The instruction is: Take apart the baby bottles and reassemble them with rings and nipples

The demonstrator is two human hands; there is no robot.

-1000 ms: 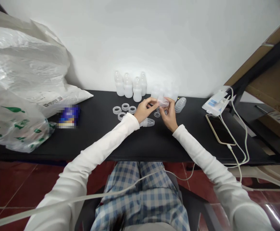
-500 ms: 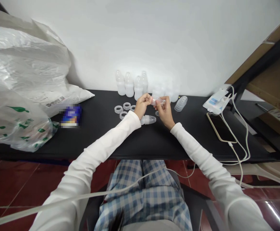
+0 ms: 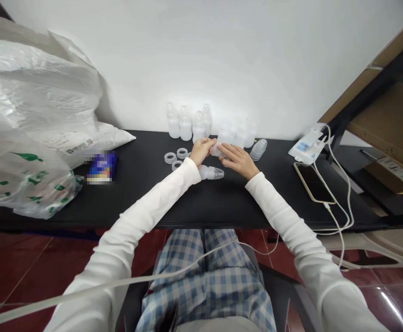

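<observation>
1. I sit at a black counter (image 3: 135,184) running across the middle of the frame, pushed against a plain white wall (image 3: 222,55).
2. Just above the frame's middle, my left fingers (image 3: 207,144) pinch a translucent plastic piece (image 3: 215,149).
3. My right fingers (image 3: 234,154) are stretched out over that piece, touching it; I cannot tell whether they grip it.
4. Behind my left hand, four capped bottles (image 3: 185,129) stand upright near the wall; a pale, blurry cluster of bottles (image 3: 226,134) stands to their right.
5. Pale rings (image 3: 170,158) lie left of my wrist, a capped bottle (image 3: 208,173) lies on its side below the fingers, and nested clear caps (image 3: 258,150) lie to the right.
6. Large plastic bags (image 3: 38,83) fill the upper and middle left, a blue packet (image 3: 100,168) beside them.
7. At right, a phone (image 3: 314,183) lies with white cables (image 3: 349,193); cardboard (image 3: 391,120) fills a dark rack beyond.
8. Red floor tiles (image 3: 14,267) show along the bottom.
</observation>
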